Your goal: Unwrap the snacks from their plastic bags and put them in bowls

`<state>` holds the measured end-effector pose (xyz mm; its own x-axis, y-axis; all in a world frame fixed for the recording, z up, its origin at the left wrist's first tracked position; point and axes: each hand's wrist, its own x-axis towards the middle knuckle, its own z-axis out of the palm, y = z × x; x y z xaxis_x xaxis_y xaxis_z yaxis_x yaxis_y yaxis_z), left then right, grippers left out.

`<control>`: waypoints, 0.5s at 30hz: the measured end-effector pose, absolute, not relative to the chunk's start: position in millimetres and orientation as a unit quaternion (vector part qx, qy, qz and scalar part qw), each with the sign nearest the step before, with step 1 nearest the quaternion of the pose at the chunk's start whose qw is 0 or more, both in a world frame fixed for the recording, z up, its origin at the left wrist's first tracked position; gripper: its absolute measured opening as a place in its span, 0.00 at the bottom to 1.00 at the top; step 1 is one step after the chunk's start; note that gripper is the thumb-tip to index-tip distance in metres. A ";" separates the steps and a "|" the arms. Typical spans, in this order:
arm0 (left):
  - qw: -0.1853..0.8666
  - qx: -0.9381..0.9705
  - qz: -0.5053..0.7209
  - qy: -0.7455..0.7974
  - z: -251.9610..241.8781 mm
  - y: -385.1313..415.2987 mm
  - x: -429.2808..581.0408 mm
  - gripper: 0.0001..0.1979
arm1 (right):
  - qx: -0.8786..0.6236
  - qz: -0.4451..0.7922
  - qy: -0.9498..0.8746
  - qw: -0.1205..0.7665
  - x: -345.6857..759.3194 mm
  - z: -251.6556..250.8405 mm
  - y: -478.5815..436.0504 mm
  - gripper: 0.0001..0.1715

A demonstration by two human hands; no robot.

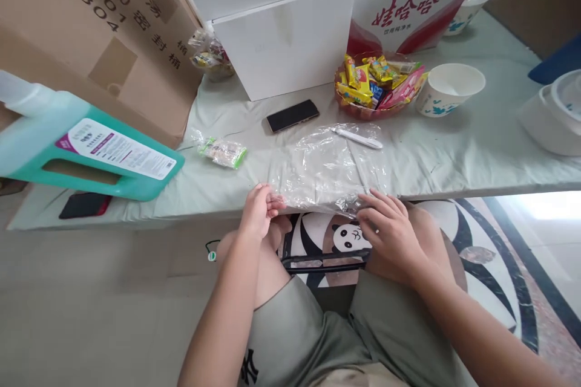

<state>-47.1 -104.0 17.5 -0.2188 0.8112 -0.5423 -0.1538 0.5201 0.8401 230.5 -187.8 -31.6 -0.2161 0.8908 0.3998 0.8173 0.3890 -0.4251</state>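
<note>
A clear, crinkled plastic bag (318,163) lies flat on the cloth-covered table, its near edge reaching over the front. My left hand (259,210) has its fingers curled at the bag's near left corner, closed on the thin film. At the near right corner, my right hand (389,227) holds the bag's edge between thumb and fingers, the other fingers loosely stretched. A white pen (358,138) rests on the bag's far right part. Behind it lies a dark phone (293,115). A small wrapped snack packet (223,152) sits left of the bag.
A bowl of wrapped candies (376,86) stands behind, beside a paper cup (451,89). A large green liquid jug (91,139) leans in from the left, near another phone (85,205). White boxes (290,36) and a cardboard box (113,30) stand at the back.
</note>
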 end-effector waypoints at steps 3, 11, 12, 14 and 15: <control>0.576 0.276 0.401 0.656 12.6 -112.9 -46.0 0.14 | -0.532 0.071 -0.775 0.333 236.8 -23.2 -196.8 0.06; 0.401 0.618 0.339 0.585 15.2 -143.5 -57.3 0.31 | -0.501 0.099 -0.772 0.378 250.5 -17.6 -204.3 0.09; 0.381 0.679 0.287 0.558 17.6 -144.7 -57.2 0.27 | -0.497 0.101 -0.777 0.373 250.5 -16.5 -202.9 0.09; 0.349 0.752 0.219 0.515 20.6 -142.8 -55.4 0.11 | -0.492 0.105 -0.787 0.358 250.8 -13.8 -200.5 0.09; 0.340 0.766 0.213 0.502 21.2 -140.1 -54.2 0.03 | -0.493 0.109 -0.790 0.348 251.6 -12.3 -200.0 0.08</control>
<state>-54.2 -140.1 21.2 0.4049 0.9142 -0.0160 0.6247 -0.2638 0.7349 251.6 -200.0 -12.3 -0.2711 0.8549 0.4423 0.7038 0.4895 -0.5148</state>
